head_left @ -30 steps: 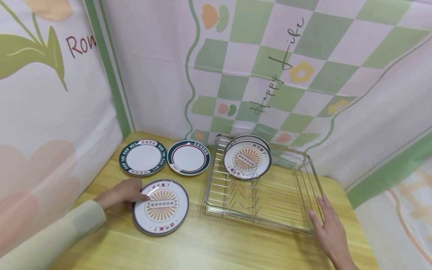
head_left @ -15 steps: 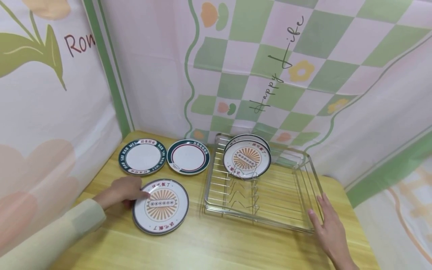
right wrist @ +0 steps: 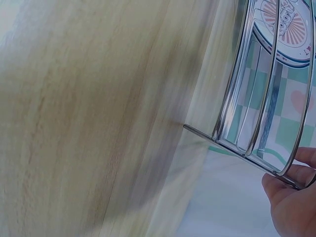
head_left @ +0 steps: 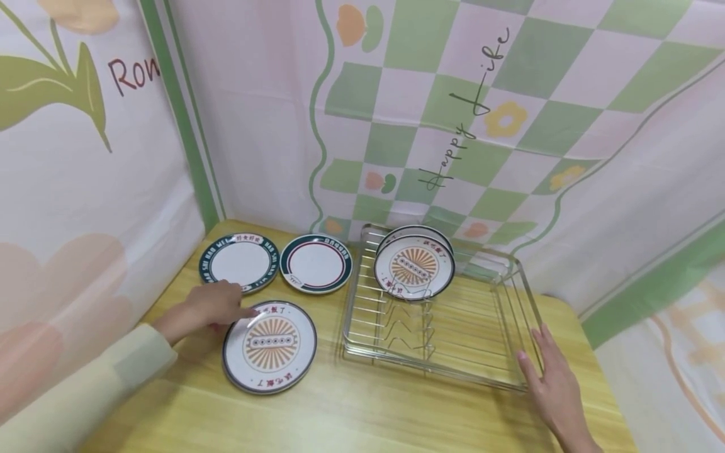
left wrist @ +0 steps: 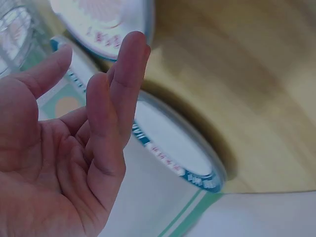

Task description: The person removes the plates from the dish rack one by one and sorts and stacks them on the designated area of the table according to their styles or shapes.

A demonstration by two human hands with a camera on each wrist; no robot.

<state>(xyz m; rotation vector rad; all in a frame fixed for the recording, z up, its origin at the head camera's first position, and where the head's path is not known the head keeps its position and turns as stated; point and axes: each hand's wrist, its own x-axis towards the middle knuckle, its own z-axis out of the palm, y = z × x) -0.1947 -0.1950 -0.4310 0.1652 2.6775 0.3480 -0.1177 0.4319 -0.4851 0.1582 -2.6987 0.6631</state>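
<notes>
My left hand is over the upper left edge of a white plate with an orange sunburst, which lies flat on the table. In the left wrist view the fingers are fairly straight and the thumb stands apart, with nothing between them. Just beyond that hand lies a green-rimmed plate, its near rim partly covered by the hand. My right hand holds the right end of a wire dish rack, thumb and fingers on either side of the rim. Two plates lean upright at the rack's back left.
A second green-rimmed plate lies between the first one and the rack. The wooden table meets patterned cloth at its back and left sides. Wire dividers stand in the rack's left part.
My left hand has slid from the sunburst plate's left side up toward its upper left edge and the green-rimmed plate. Right hand, rack and plates stay put.
</notes>
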